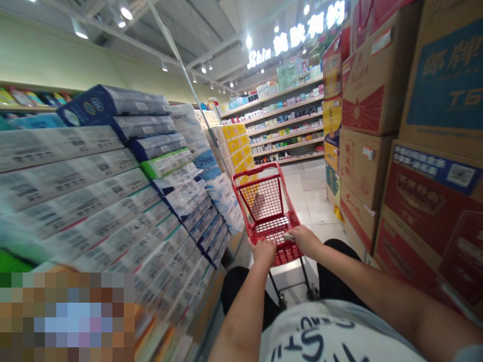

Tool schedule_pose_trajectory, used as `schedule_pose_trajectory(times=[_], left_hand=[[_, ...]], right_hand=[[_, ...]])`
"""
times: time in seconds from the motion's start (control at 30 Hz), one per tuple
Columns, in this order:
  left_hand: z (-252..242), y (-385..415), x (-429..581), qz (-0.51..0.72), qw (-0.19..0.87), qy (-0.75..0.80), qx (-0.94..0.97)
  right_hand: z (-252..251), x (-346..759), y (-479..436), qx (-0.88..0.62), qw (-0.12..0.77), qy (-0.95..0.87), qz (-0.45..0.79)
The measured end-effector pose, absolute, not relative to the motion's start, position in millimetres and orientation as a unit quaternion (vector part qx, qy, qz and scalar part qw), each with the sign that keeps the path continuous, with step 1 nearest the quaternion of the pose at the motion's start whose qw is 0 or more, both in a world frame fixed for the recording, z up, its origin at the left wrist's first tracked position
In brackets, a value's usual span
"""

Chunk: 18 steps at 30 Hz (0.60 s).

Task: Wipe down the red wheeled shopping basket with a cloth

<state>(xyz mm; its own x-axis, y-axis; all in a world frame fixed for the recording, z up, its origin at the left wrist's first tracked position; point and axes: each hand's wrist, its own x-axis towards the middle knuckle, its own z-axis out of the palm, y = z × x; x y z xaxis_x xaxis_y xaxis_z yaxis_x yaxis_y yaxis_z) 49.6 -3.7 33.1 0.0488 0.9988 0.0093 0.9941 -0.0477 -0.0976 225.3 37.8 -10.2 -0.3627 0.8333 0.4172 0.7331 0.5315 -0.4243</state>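
A red plastic shopping cart (283,255) with a grid basket stands right in front of my body. My left hand (264,251) is closed over the left part of its near bar. Farther right, my right hand (304,240) is closed at the same bar, and a small pale object (289,237) shows at its fingertips, too small to name. My fingers cover most of the bar. The cart's seat grid and raised far frame are visible, and its dark legs reach down to wheels on the floor.
Stacked tissue packs (113,166) line the aisle's left side, close by. Tall cardboard boxes (368,95) are piled on the right. Pale floor tiles (315,206) run ahead to shelves (287,125) of small products. A pixelated patch hides the lower left corner.
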Motion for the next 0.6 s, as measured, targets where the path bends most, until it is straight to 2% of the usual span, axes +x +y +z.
schedule_pose_trajectory(times=[0.37,0.6], left_hand=[[16,6,44,-0.05,0.035,-0.692,-0.719],[19,5,44,-0.051,0.025,-0.686,-0.725]], right_hand=[[-17,228,41,-0.456,0.325,-0.826,0.068],[-19,225,40,-0.475,0.307,-0.822,0.067]])
